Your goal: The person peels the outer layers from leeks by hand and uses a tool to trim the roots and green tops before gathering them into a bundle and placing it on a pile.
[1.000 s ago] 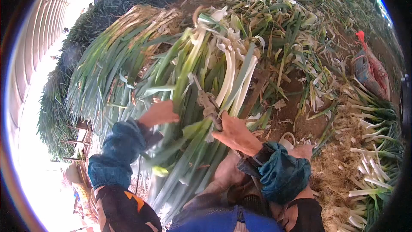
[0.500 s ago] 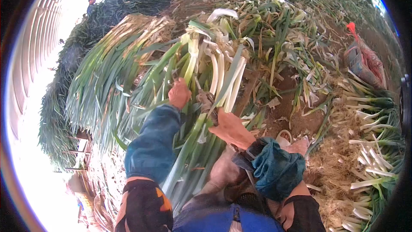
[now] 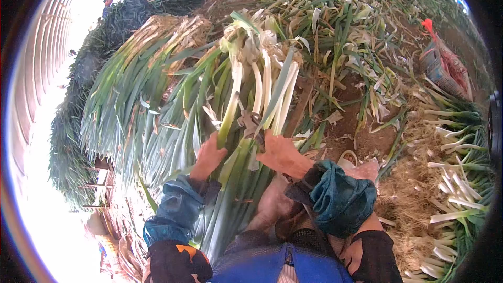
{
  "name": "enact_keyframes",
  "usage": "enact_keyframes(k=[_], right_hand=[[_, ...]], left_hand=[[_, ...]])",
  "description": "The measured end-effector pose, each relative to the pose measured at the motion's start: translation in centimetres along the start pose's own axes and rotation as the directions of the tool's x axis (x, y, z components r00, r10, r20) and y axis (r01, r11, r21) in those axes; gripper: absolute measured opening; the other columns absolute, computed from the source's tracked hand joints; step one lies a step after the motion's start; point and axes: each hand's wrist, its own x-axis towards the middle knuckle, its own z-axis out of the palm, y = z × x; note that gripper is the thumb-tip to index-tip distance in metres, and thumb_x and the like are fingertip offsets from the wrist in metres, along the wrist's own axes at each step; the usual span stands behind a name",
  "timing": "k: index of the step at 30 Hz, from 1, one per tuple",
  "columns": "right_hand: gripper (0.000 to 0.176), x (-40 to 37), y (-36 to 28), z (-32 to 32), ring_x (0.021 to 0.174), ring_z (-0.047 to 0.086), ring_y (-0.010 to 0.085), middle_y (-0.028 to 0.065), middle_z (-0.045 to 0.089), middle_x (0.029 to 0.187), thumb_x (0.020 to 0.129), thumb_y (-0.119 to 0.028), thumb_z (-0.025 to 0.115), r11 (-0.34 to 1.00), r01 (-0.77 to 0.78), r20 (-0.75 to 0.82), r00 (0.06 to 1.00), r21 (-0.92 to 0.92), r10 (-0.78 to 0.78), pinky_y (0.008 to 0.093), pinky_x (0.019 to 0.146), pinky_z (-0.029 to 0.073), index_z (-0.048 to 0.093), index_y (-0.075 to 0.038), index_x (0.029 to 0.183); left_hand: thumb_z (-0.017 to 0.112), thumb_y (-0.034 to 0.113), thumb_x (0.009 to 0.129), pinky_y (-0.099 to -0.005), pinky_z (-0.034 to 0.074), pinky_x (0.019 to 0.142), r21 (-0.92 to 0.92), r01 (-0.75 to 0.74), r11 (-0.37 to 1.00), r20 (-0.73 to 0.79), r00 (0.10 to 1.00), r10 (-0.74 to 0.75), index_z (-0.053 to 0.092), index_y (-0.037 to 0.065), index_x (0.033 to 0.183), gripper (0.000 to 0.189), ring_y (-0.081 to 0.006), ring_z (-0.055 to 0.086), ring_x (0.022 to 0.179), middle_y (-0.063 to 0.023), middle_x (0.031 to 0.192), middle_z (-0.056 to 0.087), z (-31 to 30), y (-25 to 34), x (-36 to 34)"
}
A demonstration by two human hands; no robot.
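Note:
Several leeks point(image 3: 259, 86) lie with their white stems and ragged root ends pointing away from me, their green leaves running down toward my lap. My left hand point(image 3: 208, 156) is closed at the green part of the left leek point(image 3: 229, 110). My right hand point(image 3: 284, 154) is closed around the lower stems of the leeks on the right, its fingertips partly hidden. Between the hands, close to the right thumb, is a metal tool point(image 3: 250, 121) with a thin nozzle, like an air blow gun. What supports it is hidden.
A pile of untrimmed leeks point(image 3: 131, 89) lies at left. Stripped leaves point(image 3: 361, 63) litter the ground beyond. White-stemmed leeks point(image 3: 456, 212) line the right side, near a red-and-white bag point(image 3: 445, 71). A person point(image 3: 107, 4) stands far left.
My left hand has moved down toward me, from beside the left leek's white stem to its green part. My right hand and the metal tool stay almost in place.

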Motion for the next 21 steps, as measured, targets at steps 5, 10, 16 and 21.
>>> enact_keyframes(k=[5,10,16,21], right_hand=[[0.046,1.3,0.5,0.2,0.081,0.058,0.0481,0.032,0.059,0.081,0.073,-0.026,0.064,0.999,-0.037,-0.021,0.999,-0.007,0.037,0.0505,0.073,0.047,0.044,0.008,0.096],[0.048,3.0,1.7,0.0,0.083,0.058,0.0472,0.0317,0.059,0.082,0.073,-0.027,0.065,0.995,-0.097,-0.095,0.991,0.016,0.098,0.0505,0.074,0.047,0.044,0.009,0.096],[0.043,3.4,1.5,-0.4,0.085,0.059,0.0452,0.0284,0.06,0.086,0.073,-0.024,0.063,0.99,-0.137,-0.037,0.99,-0.024,0.136,0.0481,0.076,0.048,0.046,0.007,0.098],[0.05,4.1,3.2,0.1,0.081,0.059,0.0463,0.0296,0.06,0.082,0.072,-0.029,0.065,0.999,-0.045,-0.135,0.99,0.02,0.048,0.0501,0.073,0.048,0.045,0.008,0.099]], left_hand=[[0.061,0.019,0.071,-0.0481,0.044,0.08,-0.02,0.032,0.999,0.072,0.997,-0.03,0.041,0.004,0.124,0.058,-0.0428,0.058,0.094,-0.0266,0.095,0.061,-0.6,1.8,-2.2],[0.058,0.018,0.072,-0.0476,0.044,0.074,0.001,0.069,0.998,0.099,0.993,-0.069,0.042,0.005,0.121,0.053,-0.0429,0.059,0.086,-0.0267,0.089,0.06,-0.5,2.6,-2.6],[0.06,0.021,0.073,-0.051,0.043,0.077,0.016,0.034,0.999,0.115,0.993,-0.035,0.042,0.004,0.114,0.048,-0.0456,0.057,0.091,-0.028,0.09,0.06,-0.2,3.0,-3.0],[0.061,0.021,0.073,-0.0504,0.043,0.078,0.04,0.001,0.999,0.121,0.993,-0.006,0.042,0.004,0.117,0.051,-0.045,0.057,0.091,-0.0274,0.091,0.061,-0.8,4.0,-3.6]])
